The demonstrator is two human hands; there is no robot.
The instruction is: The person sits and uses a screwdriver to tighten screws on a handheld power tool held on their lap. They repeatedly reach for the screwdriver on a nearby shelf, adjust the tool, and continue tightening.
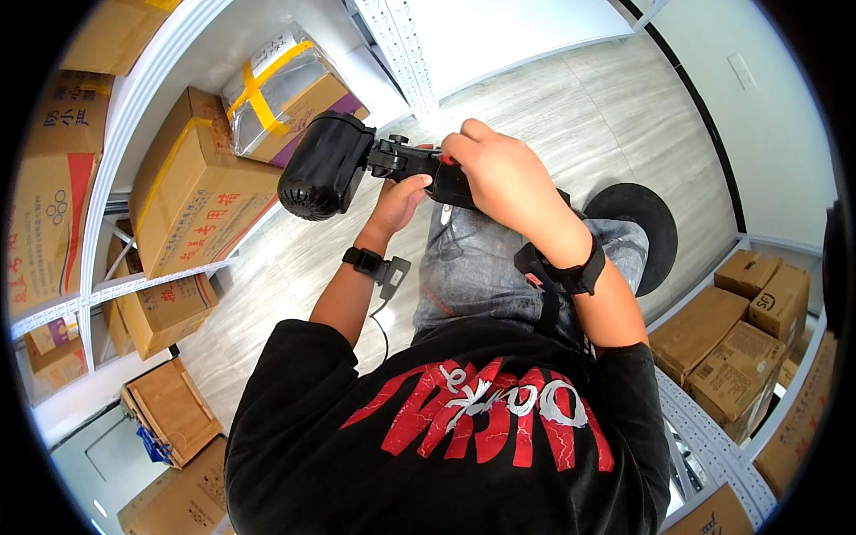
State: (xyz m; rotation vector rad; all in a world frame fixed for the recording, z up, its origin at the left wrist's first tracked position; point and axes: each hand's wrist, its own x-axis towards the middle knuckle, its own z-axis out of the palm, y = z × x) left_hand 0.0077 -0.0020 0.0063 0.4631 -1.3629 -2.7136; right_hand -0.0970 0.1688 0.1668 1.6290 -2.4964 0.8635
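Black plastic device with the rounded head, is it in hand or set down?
In hand: the left hand holds the device, thumb on top, and the right hand touches it. Contact with grey jeans is unclear.

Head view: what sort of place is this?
Probably a small storeroom: white metal shelving stands on both sides, loaded with cardboard boxes, one bound in yellow tape.

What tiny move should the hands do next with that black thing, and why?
Perhaps the left hand should slide a little toward the big rounded end to steady it: that end of the black device sticks out past the left hand with no hand on it, while the right hand is farther along.
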